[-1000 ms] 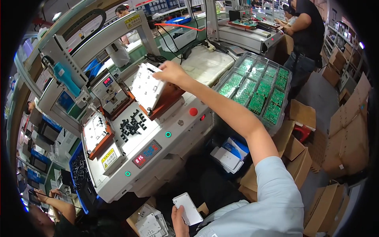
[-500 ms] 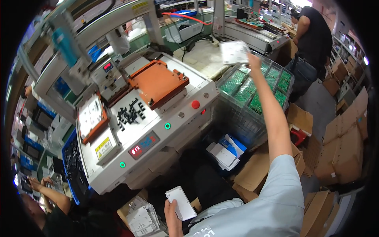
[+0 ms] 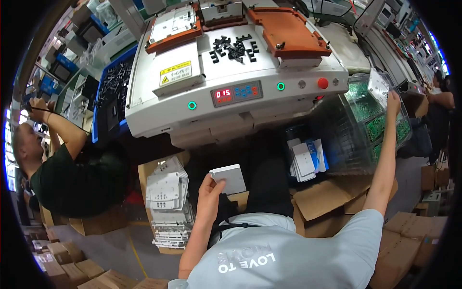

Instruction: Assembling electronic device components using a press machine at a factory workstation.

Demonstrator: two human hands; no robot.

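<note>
In the head view we count two bare hands, each gripping one white panel. Our left hand (image 3: 208,193), low in front of the lap, has its thumb and fingers closed on a plain-faced panel (image 3: 232,180). Our right hand (image 3: 393,102), stretched far out to the right, pinches the edge of a tilted, studded panel (image 3: 378,87) over a clear crate (image 3: 342,139); whether that panel touches anything beneath it, we cannot tell. Inside the crate lie several green circuit boards (image 3: 375,128), partly covered, so we cannot count them all.

Ahead of us stands one white machine (image 3: 231,115) bearing two orange-brown fixtures: the left fixture (image 3: 194,33) carries one white plate (image 3: 172,27), while the right fixture (image 3: 288,32) shows its bare orange surface. Between them sits one heap of black clips (image 3: 235,49), too tangled to number. On the front we count one display panel (image 3: 237,93), two green-ringed buttons (image 3: 280,86) and one red button (image 3: 323,83).

To the left we see one blue tray (image 3: 95,126) of small black parts (image 3: 115,83), and below it one cardboard box (image 3: 143,185) with many stacked white plates (image 3: 166,189). One co-worker (image 3: 79,180) sits at the far left.
</note>
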